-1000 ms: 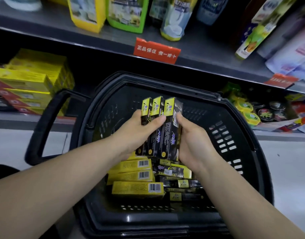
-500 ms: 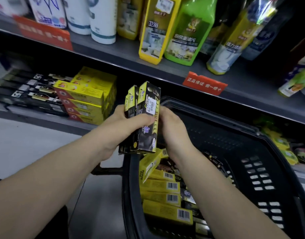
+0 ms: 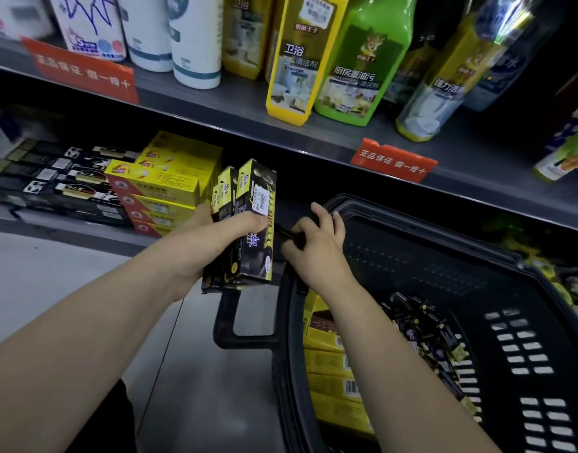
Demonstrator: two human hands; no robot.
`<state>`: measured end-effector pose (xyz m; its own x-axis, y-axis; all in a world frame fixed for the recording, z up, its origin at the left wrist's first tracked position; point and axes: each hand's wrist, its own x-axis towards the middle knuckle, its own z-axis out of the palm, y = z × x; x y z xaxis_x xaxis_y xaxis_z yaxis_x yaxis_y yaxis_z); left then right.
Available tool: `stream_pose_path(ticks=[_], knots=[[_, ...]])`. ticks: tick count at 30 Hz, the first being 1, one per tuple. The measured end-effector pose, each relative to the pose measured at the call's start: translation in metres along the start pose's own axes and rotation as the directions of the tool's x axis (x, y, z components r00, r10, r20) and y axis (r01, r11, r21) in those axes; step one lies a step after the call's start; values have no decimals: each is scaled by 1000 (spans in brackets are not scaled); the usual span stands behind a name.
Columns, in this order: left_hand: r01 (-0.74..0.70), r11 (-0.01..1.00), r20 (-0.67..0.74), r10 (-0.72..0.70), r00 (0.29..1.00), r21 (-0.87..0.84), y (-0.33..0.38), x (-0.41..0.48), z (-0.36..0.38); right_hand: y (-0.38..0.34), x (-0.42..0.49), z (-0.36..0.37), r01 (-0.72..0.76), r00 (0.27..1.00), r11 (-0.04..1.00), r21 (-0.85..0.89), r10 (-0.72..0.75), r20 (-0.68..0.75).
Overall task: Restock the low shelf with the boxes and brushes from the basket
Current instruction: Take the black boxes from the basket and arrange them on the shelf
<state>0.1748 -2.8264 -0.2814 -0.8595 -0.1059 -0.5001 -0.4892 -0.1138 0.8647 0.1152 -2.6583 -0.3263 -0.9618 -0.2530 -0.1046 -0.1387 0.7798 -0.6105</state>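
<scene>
1. Boxes seen from the head camera: a bundle of three black-and-yellow boxes (image 3: 253, 253) stands upright in the left hand (image 3: 215, 237). Its thumb lies across their front and its fingers wrap round the back.
2. The bundle is in the air in front of the low shelf (image 3: 68, 228), just beside a stack of yellow cartons (image 3: 163, 188) on that shelf. Long black packs (image 3: 58, 188) lie further left.
3. The right hand (image 3: 317, 246) is apart from the bundle, fingers curled over the near corner of the black basket (image 3: 411, 225), gripping its rim.
4. Inside the basket lie more yellow boxes (image 3: 326, 364) along the left wall and a jumble of dark boxes (image 3: 424, 328) beside them.
5. The basket's handle (image 3: 245, 338) hangs down outside, below the bundle.
6. On the upper shelf stand a yellow bottle (image 3: 297, 60) and a green bottle (image 3: 362, 60); a red tag (image 3: 392, 160) hangs at its edge.
</scene>
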Motion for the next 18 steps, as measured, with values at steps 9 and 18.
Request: stream_pose_path(ticks=[9, 18], knots=[[58, 984, 19, -62, 998, 169, -18, 12, 8, 64, -35, -59, -124, 988, 976, -177, 137, 66], [62, 958, 5, -65, 998, 279, -39, 32, 18, 74, -52, -72, -137, 979, 981, -139, 156, 131]])
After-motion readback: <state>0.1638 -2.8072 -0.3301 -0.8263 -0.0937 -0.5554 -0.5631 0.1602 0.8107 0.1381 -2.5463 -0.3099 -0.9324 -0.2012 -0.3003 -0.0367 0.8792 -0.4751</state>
